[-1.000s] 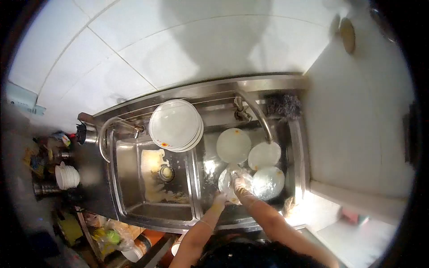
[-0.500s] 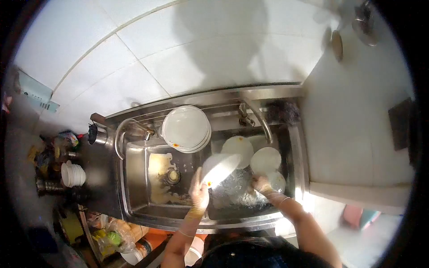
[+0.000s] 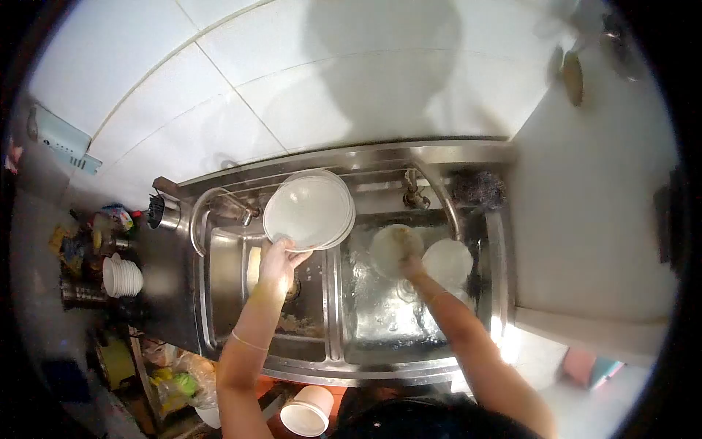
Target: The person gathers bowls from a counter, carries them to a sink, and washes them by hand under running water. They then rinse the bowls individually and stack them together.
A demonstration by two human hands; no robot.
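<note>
Left hand closed on the near rim of the top plate of the plate stack, at the back over the left basin and reaching the divider. Right hand is at the back plate in the right basin; blurred, can't tell if the fingers grip. Right plate just beside it.

Risks, my read: wet rim plus a one-sided hold, top plate could slip. Stack edges look uneven and its support is hidden, so a sideways push could slide plates. Wet back plate could skid into the right plate.

Edges: left tap near the stack, right tap arching over the right basin's back; lifting there risks a knock. Metal divider can chip a low-carried plate. Most room: right basin's front half, over water.
</note>
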